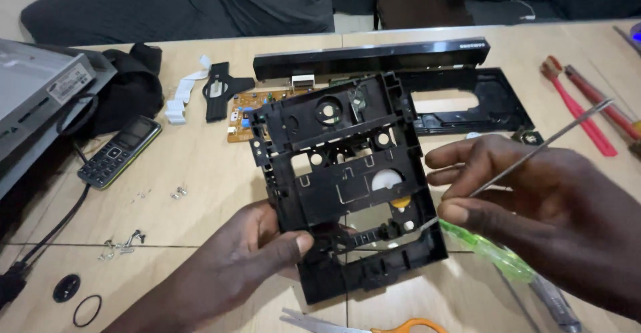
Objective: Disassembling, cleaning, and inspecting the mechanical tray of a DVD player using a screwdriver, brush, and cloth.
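Head view: pale wooden table [200,166], dark sofa behind. Left hand [247,259] clamps lower left edge of black plastic disc-drive tray frame [347,173], thumb on top, frame tilted above table centre. Right hand [534,199] pinches thin metal rod [534,151] between thumb and fingers, rod tip touching frame's lower right part. Green translucent screwdriver handle [491,249] lies under right hand. Black keypad phone [120,151] lies left, loose small screws [123,243] near it. Brown circuit board [247,109] behind frame. Red-handled tools [587,116] at right; orange-handled scissors [374,325] at bottom edge.
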